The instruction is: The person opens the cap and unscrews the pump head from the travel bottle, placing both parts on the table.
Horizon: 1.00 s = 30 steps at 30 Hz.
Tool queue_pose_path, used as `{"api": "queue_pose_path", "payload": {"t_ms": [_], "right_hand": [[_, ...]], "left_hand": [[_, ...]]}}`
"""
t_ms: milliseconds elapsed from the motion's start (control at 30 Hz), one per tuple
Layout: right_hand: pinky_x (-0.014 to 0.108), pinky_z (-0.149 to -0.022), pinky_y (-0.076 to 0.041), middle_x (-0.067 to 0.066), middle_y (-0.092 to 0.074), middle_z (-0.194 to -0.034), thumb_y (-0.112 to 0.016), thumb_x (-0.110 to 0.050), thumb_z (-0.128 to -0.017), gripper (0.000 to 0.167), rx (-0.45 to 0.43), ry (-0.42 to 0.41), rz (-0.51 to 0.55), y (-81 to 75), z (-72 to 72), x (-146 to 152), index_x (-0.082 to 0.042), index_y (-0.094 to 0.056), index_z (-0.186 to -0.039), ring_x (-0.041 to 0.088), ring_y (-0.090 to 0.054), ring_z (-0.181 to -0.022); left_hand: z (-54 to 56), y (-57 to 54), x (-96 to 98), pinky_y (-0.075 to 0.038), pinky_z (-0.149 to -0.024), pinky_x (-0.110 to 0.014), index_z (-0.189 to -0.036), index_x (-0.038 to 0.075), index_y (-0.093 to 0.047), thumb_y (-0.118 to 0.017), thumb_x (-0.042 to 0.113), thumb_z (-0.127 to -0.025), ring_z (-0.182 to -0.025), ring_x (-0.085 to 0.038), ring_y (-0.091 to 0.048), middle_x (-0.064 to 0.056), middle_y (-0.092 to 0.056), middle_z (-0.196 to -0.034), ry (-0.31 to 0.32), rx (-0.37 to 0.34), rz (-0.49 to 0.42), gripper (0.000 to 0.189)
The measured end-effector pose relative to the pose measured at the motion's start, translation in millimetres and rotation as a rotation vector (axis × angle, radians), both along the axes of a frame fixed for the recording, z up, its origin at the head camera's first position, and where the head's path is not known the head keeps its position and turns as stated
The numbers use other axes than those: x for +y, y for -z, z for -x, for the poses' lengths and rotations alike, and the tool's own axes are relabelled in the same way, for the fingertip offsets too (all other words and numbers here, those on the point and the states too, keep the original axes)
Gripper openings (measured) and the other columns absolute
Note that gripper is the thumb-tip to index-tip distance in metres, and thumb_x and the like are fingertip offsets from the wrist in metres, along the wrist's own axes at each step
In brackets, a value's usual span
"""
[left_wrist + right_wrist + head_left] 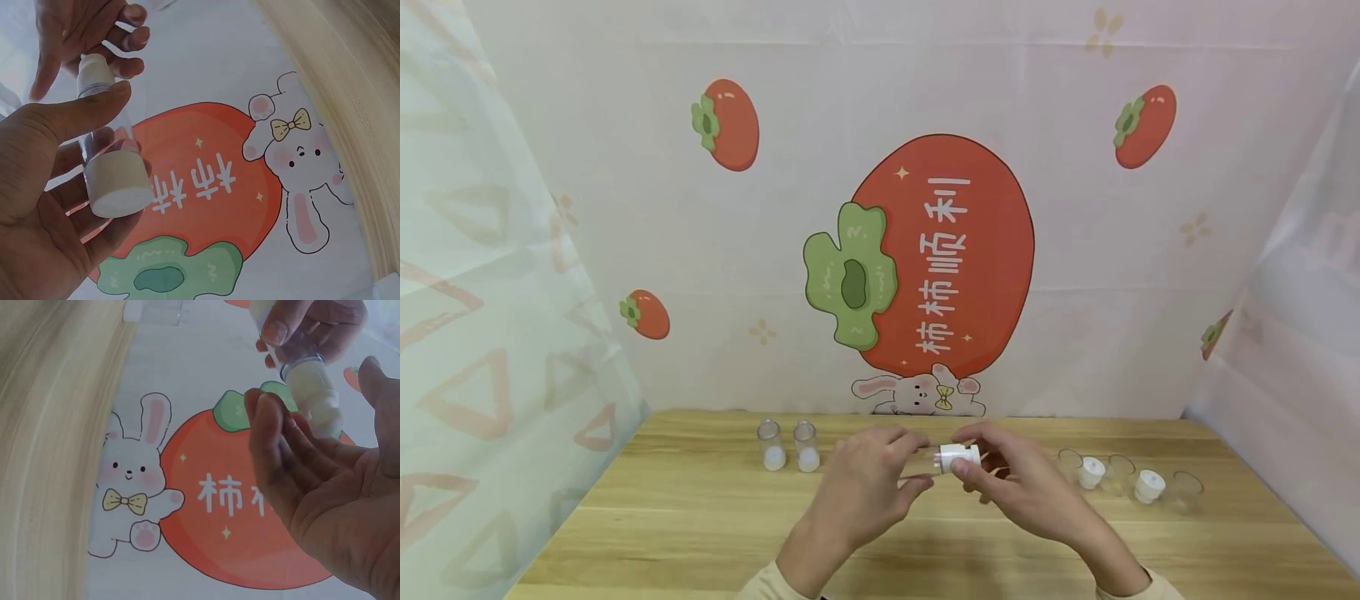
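My left hand (867, 477) grips a small clear bottle (921, 463) between thumb and curled fingers, its length lying sideways over the table. A white top (957, 456) with a narrower stepped end (315, 394) points toward my right hand (1026, 479). At the other end sits a wide white base (119, 184), seen in the left wrist view. Around the white top, the right hand's fingers are spread and loosely bent; in the right wrist view its palm faces up beside the stepped end, with the thumb standing away from it.
Two clear bottles with white parts, a left one (771, 446) and a right one (806, 447), stand at the back left of the wooden table (700, 533). White caps (1150, 486) and clear caps (1186, 493) stand in a row at the right. A printed cloth hangs behind.
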State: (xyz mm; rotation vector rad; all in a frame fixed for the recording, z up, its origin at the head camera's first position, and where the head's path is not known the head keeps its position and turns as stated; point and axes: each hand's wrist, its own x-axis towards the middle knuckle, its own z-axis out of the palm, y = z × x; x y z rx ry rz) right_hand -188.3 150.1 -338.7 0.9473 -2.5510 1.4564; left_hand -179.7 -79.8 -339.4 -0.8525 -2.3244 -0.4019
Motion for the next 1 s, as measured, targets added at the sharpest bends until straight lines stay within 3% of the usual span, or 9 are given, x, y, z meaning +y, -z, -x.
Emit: {"api": "queue_pose_path", "payload": {"t_ms": [200, 367, 700, 1000], "right_hand": [[0.037, -0.050, -0.057, 0.007, -0.066, -0.087, -0.060, -0.028, -0.104, 0.020, -0.085, 0.001, 0.048, -1.3, -1.4, -3, -0.010, -0.067, -0.107, 0.019, -0.069, -0.067], [0.037, -0.049, -0.057, 0.009, -0.064, -0.085, -0.064, -0.023, -0.102, 0.018, -0.078, 0.000, 0.088, -1.5, -2.2, -4, -0.006, -0.068, -0.103, 0.020, -0.068, -0.067], [0.036, -0.052, -0.058, 0.007, -0.065, -0.083, -0.067, -0.017, -0.099, 0.013, -0.017, -0.017, 0.143, 2.3, -2.3, -9, -0.004, -0.068, -0.101, 0.014, -0.067, -0.064], [0.031, -0.064, -0.059, -0.002, -0.068, -0.096, -0.075, -0.010, -0.093, 0.017, 0.124, -0.013, 0.069, 1.6, -2.2, -2, -0.013, -0.068, -0.108, 0.013, -0.066, -0.077]], "left_hand": [[-0.4, 2.8, 7.3, -0.056, -0.068, -0.029, -0.104, 0.017, -0.074, -0.090, 0.030, -0.077, -0.084, -0.013, -0.069, 0.006, -0.073, -0.095, 0.002, 0.086, 0.030, 0.034], [-1.4, 5.4, 10.9, -0.056, -0.066, -0.029, -0.105, 0.017, -0.074, -0.089, 0.030, -0.078, -0.084, -0.013, -0.070, 0.006, -0.073, -0.095, 0.027, 0.081, 0.002, 0.034], [-2.8, 5.4, 9.6, -0.056, -0.066, -0.032, -0.108, 0.016, -0.075, -0.086, 0.032, -0.081, -0.088, -0.014, -0.070, 0.004, -0.074, -0.099, 0.038, -0.037, -0.037, 0.033], [-2.2, 5.7, 9.2, -0.054, -0.067, -0.029, -0.114, 0.013, -0.075, -0.082, 0.031, -0.086, -0.084, -0.012, -0.068, 0.002, -0.075, -0.102, 0.061, -0.184, -0.058, 0.034]]}}
